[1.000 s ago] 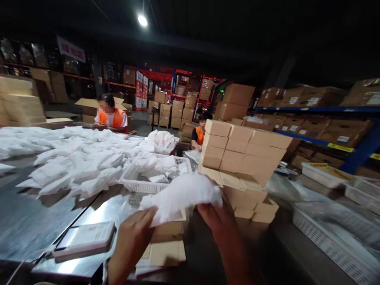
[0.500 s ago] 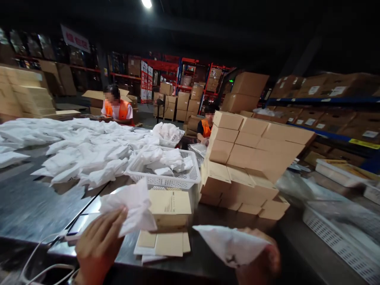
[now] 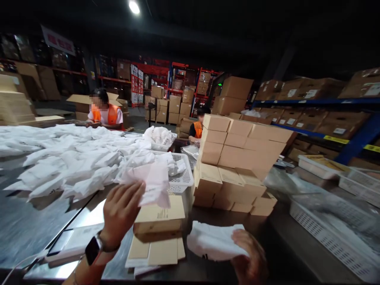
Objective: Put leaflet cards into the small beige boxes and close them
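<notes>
My left hand (image 3: pixel 121 213), with a watch on its wrist, is closed on a thin white pouch (image 3: pixel 154 184). The pouch is raised over the small cardboard boxes (image 3: pixel 160 209) and partly covers the white mesh basket (image 3: pixel 184 176) behind. Lower right, my right hand (image 3: pixel 251 253) grips the edge of another white pouch (image 3: pixel 210 241), its dark print just showing underneath. Flat cardboard pieces (image 3: pixel 163 251) lie on the table between my hands. What either pouch contains is hidden.
White pouches (image 3: pixel 74 154) are heaped on the left. Stacked cardboard boxes (image 3: pixel 234 154) stand right of centre, beside a low plastic crate (image 3: pixel 323 237). A flat device (image 3: pixel 71 241) with a cable lies front left. Two people in orange vests (image 3: pixel 113 114) sit beyond the table.
My left hand has moved up and right with its pouch, towards the basket. The pouch in my right hand has turned from a pointed shape to a wider one. The view has swung slightly right.
</notes>
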`<state>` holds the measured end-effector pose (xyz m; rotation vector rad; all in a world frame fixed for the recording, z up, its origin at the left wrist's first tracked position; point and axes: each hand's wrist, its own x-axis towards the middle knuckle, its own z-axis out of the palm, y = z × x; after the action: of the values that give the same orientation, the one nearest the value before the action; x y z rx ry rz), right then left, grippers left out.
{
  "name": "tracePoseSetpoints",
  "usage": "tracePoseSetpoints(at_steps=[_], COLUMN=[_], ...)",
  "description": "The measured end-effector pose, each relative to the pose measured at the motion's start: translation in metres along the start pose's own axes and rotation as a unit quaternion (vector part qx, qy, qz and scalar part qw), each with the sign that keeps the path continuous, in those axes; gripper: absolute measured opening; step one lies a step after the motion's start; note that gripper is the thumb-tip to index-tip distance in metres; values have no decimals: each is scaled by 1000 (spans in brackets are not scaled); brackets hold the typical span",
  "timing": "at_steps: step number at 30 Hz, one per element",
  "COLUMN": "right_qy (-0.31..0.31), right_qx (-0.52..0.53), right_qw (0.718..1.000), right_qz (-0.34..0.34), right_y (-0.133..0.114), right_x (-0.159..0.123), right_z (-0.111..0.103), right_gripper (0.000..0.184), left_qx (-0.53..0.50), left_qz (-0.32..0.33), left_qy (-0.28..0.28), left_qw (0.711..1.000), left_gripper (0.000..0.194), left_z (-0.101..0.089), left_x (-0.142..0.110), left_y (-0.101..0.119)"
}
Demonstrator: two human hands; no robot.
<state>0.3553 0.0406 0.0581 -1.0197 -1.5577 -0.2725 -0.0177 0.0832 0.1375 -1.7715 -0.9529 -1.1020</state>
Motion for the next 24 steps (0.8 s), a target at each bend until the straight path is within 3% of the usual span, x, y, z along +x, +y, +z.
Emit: tracePoseSetpoints(at_steps=[2, 3, 5, 8, 11, 13, 16, 19, 24], right_qy=[2, 3, -16, -55, -101, -145, -217, -262, -235], right_qx=[-90, -114, -119, -83, -4, 15, 6, -3, 10], right_qw=[989, 984, 984, 987, 977, 960, 939, 934, 941], right_qz=[-116, -140, -130, -127, -189, -241, -268, -244, -242], right_y=[16, 19, 16, -11, -50, -70, -88, -93, -93], right_x=[3, 6, 14, 29, 54, 72, 90, 93, 81], right_z=[9, 17, 33, 44, 36, 25, 15, 16, 21], right_gripper=[30, 26, 24, 16, 50, 59, 47, 19, 14], left_qx=[-9, -12, -26, -93, -160, -171, -158, -137, -108], left_qz=[16, 21, 28, 37, 46, 63, 69, 67, 87], left_qy=[-6, -8, -24, -58, -81, -84, -87, -87, -103], left_qw=[1000, 1000, 999, 993, 983, 980, 981, 984, 985], left_gripper=[26, 26, 26, 25, 26, 26, 29, 31, 31], left_z=[-6, -9, -12, -13, -14, -17, -23, -29, -34], left_x=[0, -1, -4, -9, -14, -18, -23, -24, -14], left_y=[12, 17, 25, 35, 48, 56, 66, 70, 69])
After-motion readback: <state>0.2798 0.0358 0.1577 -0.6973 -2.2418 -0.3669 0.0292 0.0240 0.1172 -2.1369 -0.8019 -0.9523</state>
